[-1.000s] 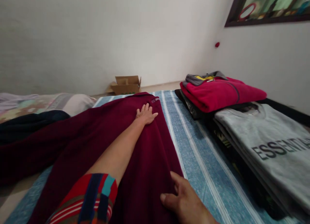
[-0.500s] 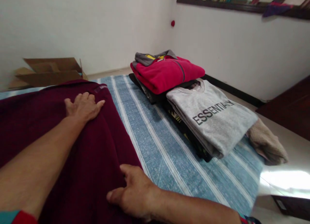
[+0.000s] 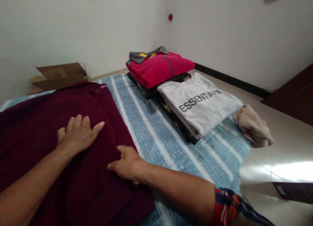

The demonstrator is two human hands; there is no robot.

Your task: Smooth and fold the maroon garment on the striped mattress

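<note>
Hands point(image 3: 78, 134) flat on maroon garment point(image 3: 49, 115)

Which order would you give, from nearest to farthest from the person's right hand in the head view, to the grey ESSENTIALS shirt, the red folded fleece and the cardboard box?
From the right hand:
1. Grey ESSENTIALS shirt, folded on the striped sheet to the hand's right.
2. Red folded fleece, on the stack behind the grey shirt.
3. Cardboard box, on the floor by the far wall, beyond the maroon garment.
</note>
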